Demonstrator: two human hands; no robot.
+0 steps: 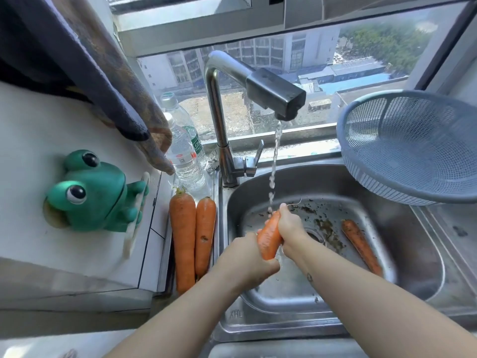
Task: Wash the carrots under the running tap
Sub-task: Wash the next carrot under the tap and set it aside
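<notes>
Held carrot [269, 236] was over the sink [413, 254], its tip at 12 o'clock meeting the water stream [274, 161] from the tap [258, 86]. Left hand [247, 259] gripped the thick lower end; right hand [290, 226] wrapped the upper part. Second carrot [361, 246] (soil-smeared) lay on the basin floor at 3 o'clock. At 9 o'clock, longer carrot [182, 241] and shorter carrot [205, 233] lay touching on the ledge. Blue colander [413, 146] sat at 2 o'clock.

We are noting the left hand [247, 257] and right hand [290, 226] covering much of the held carrot [269, 235]. The right edge is cutting off the colander [413, 146]. The bottle [184, 156] label is proving illegible.
</notes>
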